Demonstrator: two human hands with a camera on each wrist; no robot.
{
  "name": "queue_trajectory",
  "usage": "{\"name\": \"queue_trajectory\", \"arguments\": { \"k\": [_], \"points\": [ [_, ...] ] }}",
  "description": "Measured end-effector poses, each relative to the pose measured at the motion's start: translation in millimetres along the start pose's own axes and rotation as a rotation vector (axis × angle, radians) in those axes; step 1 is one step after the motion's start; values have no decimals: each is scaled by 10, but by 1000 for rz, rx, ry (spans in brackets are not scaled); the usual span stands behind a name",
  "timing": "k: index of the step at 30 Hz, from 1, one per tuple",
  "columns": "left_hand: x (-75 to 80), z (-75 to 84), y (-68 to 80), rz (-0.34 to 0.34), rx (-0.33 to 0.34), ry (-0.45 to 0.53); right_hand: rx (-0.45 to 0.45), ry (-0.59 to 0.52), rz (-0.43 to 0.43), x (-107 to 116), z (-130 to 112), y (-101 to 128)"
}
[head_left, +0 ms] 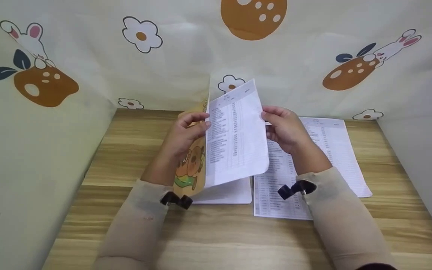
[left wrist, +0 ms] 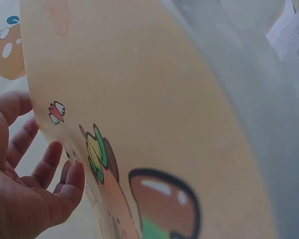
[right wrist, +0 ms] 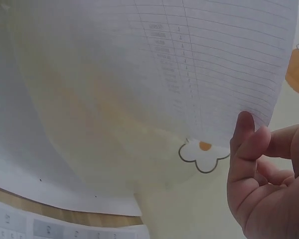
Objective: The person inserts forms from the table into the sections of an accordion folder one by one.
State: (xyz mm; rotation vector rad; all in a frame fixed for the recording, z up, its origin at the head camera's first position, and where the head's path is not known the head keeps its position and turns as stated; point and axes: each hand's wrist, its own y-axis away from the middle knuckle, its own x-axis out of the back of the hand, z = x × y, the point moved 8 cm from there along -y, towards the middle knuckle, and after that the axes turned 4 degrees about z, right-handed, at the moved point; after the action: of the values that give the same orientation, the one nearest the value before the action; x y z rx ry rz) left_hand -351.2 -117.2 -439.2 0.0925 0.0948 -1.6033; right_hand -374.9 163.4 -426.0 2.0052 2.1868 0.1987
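Observation:
A printed sheet (head_left: 236, 138) with columns of small text stands upright over the middle of the wooden table (head_left: 216, 240). My right hand (head_left: 281, 125) pinches its right edge; the right wrist view shows the sheet (right wrist: 199, 59) close up, with my fingertips (right wrist: 249, 144) at its edge. My left hand (head_left: 188, 129) grips the raised cover of an orange cartoon folder (head_left: 191, 165) just left of the sheet. In the left wrist view the cover (left wrist: 154, 99) fills the frame, with my fingers (left wrist: 55, 174) behind it. The folder's pale lower leaf (head_left: 227, 193) lies flat on the table.
Two more printed sheets lie on the table to the right, one near (head_left: 276, 195) and one farther back (head_left: 332, 150). Cream cloth walls (head_left: 43, 123) printed with rabbits, flowers and mushrooms close in the left, back and right sides.

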Motion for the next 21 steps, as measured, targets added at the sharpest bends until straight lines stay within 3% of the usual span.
{"name": "queue_trajectory", "arguments": {
  "k": [10,21],
  "points": [
    [-2,-25,3,-14,31,-23,-22,33,-24,-275,122,-30],
    [-9,-19,6,-34,6,-21,-32,33,-31,-478,208,-74]
  ]
}}
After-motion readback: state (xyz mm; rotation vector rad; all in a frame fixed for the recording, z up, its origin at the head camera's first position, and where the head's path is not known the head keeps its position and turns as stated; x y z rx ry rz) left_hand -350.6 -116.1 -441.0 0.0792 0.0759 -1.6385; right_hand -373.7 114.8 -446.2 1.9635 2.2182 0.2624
